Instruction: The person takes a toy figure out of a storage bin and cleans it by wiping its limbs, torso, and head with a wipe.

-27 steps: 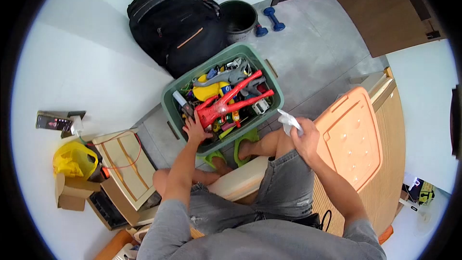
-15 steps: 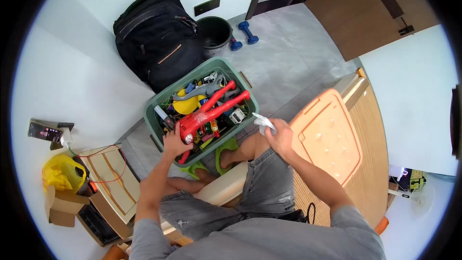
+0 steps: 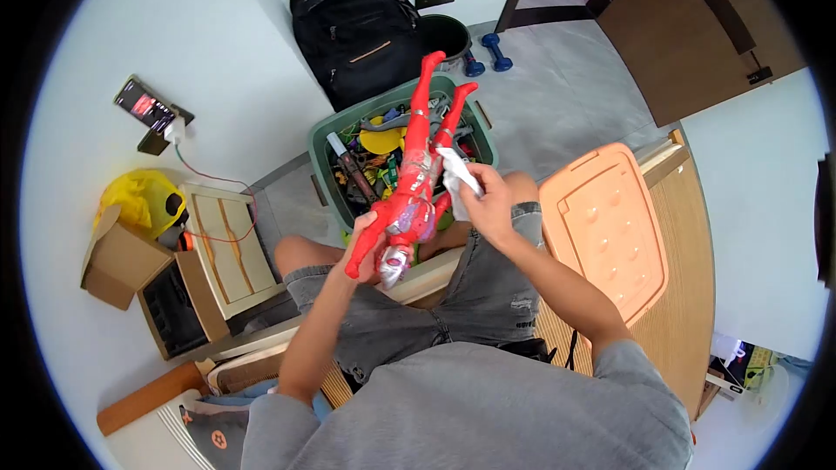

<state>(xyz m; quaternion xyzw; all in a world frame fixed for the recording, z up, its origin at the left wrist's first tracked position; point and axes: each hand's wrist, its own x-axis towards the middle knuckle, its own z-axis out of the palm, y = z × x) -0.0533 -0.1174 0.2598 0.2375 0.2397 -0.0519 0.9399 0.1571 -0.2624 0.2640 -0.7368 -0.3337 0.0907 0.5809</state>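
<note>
A red action figure (image 3: 409,191) with a silver head lies slantwise over the green bin (image 3: 329,181), its head toward me and its legs pointing away. My left hand (image 3: 364,252) is closed around the figure near its shoulder and arm. In my right hand (image 3: 488,204) a crumpled white tissue (image 3: 456,172) is pinched, close against the figure's hip and leg. Below the figure, the bin holds a jumble of toys, among them a yellow piece (image 3: 381,140) and a grey toy figure (image 3: 435,115).
An orange lid (image 3: 605,231) lies on the wooden bench to my right. Beyond the bin stand a black backpack (image 3: 361,35), a dark bucket (image 3: 446,35) and blue dumbbells (image 3: 496,52). On the left are a charging phone (image 3: 144,104), a yellow bag (image 3: 144,200) and an opened cardboard box (image 3: 126,261).
My left hand has lifted the red figure out of the bin toward me and turned its front upward. My right hand has brought the tissue over to the figure.
</note>
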